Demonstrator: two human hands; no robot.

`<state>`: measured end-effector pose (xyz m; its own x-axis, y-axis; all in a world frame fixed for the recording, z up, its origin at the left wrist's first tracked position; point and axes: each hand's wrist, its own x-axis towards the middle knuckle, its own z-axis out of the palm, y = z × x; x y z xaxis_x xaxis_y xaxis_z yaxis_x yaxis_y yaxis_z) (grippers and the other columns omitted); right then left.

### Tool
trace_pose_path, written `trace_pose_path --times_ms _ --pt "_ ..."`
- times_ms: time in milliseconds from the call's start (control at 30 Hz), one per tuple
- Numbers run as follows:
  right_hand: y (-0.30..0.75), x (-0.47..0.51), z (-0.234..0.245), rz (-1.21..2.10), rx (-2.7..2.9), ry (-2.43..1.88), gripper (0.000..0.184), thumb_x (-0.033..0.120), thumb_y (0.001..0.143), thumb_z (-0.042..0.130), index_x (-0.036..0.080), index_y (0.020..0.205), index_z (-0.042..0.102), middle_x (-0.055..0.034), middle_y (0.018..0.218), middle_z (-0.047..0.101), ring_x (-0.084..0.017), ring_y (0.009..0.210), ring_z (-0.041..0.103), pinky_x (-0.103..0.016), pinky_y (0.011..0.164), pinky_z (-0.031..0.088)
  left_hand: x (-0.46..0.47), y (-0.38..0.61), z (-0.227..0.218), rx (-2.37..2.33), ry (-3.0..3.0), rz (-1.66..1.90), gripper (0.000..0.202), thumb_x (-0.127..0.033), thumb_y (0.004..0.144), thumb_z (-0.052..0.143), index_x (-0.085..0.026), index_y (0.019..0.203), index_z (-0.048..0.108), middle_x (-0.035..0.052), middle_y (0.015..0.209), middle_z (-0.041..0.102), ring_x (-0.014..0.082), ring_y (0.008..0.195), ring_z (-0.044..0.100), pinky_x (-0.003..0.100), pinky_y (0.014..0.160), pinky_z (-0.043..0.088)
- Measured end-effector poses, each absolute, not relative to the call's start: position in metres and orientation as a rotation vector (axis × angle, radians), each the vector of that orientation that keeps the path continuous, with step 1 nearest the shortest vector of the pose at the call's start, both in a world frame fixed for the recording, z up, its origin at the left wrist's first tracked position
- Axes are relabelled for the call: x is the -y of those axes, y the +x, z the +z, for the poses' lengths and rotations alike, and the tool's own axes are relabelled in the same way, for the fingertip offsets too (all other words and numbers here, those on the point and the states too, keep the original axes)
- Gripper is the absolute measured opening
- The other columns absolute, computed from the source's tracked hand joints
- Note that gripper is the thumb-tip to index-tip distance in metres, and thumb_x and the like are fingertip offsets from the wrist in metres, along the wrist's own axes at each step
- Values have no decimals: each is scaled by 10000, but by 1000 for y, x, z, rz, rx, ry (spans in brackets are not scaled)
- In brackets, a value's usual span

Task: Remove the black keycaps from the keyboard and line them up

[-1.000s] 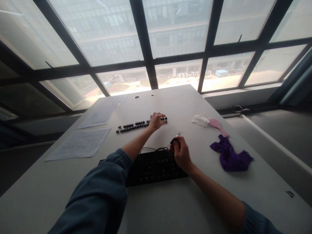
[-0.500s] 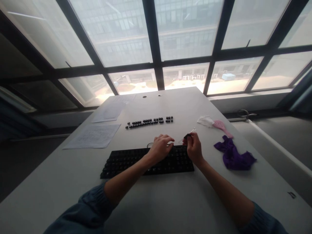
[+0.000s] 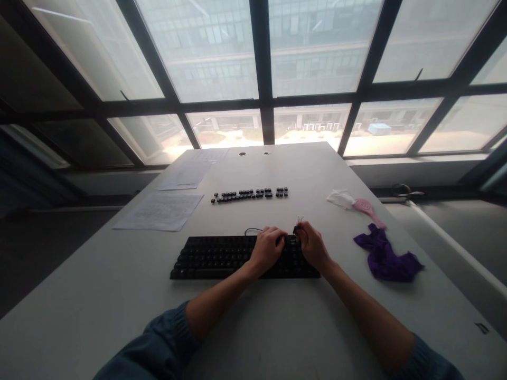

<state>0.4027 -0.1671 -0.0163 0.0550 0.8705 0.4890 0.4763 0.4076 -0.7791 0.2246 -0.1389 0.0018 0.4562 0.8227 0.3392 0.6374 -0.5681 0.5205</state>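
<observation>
A black keyboard (image 3: 222,257) lies flat on the white table in front of me, some of its right part hidden by my hands. My left hand (image 3: 270,245) rests on its upper right part, fingers bent and closed at the back edge. Just to the right, my right hand (image 3: 311,241) is closed in a pinch on a small keycap puller (image 3: 300,218), its thin wire ends sticking up past the fingers. The puller's dark body is mostly covered, and whether a keycap sits in it I cannot make out. Behind the keyboard, loose black keycaps (image 3: 249,195) stand in two rows.
Printed papers (image 3: 158,211) lie at the left. To the right are a crumpled white cloth (image 3: 340,199), a pink round-headed brush or mirror (image 3: 364,206) and a purple cloth (image 3: 390,258). A cable (image 3: 252,229) curves behind the keyboard. Windows stand beyond the table (image 3: 301,169).
My right hand has come lower and closer to the left hand, and the puller has turned upright. My left fingers have closed down onto the keyboard. The view has shifted slightly.
</observation>
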Motion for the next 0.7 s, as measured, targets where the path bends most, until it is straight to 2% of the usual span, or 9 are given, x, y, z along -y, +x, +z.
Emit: trace_pose_path --times_ms 200,333,500,700 --pt "402 171 -15 430 1769 -1245 145 187 961 412 225 871 518 -7 766 577 -164 678 526 -255 648 400 137 226 6 -1232 2394 773 209 -165 873 547 -226 986 713 48 991 711 233 951 600 387 900 447" --pt "403 176 -14 333 1803 -1255 163 198 966 424 223 858 543 -30 793 615 -187 735 574 -269 692 418 128 228 10 -1097 2428 653 198 -215 826 613 -218 997 713 63 980 691 238 949 598 366 894 464" --pt "404 178 -16 343 1692 -1270 141 219 965 447 226 879 559 -25 794 645 -179 709 603 -260 683 437 125 231 11 -912 2442 599 131 -178 783 619 -201 878 706 57 925 667 213 925 593 314 870 463" --pt "403 177 -23 384 1588 -1269 109 225 945 477 224 864 550 -8 754 637 -170 672 605 -262 659 451 130 236 1 -1060 2452 612 113 -279 801 707 -207 888 695 50 897 656 222 905 580 335 827 447"
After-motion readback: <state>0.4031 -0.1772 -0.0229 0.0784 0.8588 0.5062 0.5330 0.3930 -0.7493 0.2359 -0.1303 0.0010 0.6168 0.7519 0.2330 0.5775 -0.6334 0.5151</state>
